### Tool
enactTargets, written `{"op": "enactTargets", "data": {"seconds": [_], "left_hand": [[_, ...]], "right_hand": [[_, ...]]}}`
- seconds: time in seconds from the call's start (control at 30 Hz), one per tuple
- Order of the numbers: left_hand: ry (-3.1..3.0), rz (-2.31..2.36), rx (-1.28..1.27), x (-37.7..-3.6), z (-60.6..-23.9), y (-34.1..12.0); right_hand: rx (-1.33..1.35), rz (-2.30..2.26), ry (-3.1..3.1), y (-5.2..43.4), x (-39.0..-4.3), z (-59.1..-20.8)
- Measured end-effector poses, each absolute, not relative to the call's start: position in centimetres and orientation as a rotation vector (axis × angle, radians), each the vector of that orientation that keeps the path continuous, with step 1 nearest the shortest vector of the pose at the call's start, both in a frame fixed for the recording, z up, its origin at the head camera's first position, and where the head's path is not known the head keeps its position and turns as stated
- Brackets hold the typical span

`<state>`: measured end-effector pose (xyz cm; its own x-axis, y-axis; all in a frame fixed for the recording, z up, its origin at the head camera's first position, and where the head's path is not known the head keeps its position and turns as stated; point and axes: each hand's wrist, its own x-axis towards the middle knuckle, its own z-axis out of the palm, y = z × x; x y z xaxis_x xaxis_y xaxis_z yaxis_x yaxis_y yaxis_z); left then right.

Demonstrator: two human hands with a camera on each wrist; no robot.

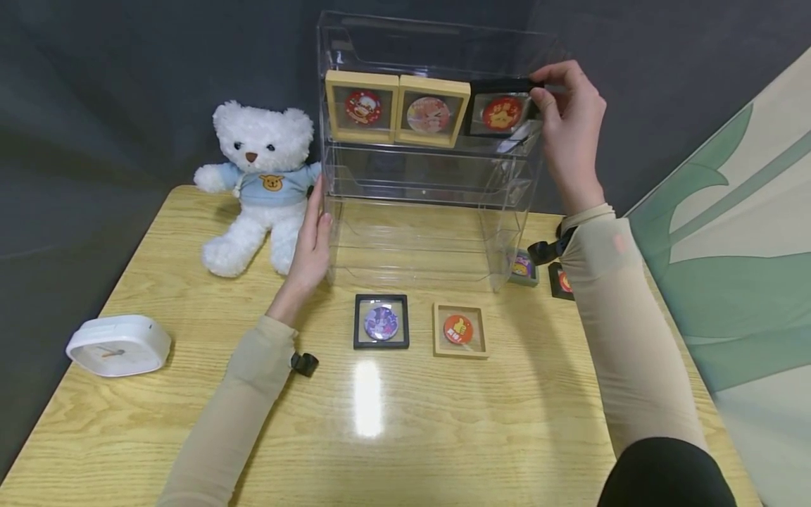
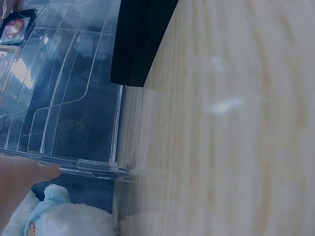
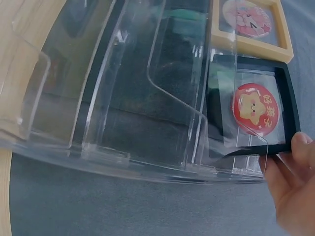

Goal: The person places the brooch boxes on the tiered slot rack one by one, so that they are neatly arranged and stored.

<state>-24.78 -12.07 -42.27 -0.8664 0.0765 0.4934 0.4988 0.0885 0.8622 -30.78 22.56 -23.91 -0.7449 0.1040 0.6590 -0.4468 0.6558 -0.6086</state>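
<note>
black-framed red badge (image 1: 503, 113): at the right end of the top tier of the clear display rack (image 1: 405, 166); roughly square, so no clear long axis
right hand (image 1: 575, 127): the nearer one; the badge lies to its left, and its grip pinches the upper right corner between thumb and fingers
wood-framed pink badge (image 1: 432, 113): just left of the black-framed one; the gap between them likely governs the fit
left hand (image 1: 310, 243): far side of the rack, fingers extended against its left wall, grip holding nothing
counter (image 1: 431, 443): below, carrying the rack
</note>
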Motion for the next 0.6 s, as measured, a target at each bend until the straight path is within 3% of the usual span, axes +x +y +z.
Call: {"op": "enactTargets", "data": {"seconds": [0.6], "left_hand": [[-2.03,-1.857,-0.576,-24.7,-42.1,-11.9]], "right_hand": [[0.237,0.814,-2.314,22.4,-29.3,-23.4]]}}
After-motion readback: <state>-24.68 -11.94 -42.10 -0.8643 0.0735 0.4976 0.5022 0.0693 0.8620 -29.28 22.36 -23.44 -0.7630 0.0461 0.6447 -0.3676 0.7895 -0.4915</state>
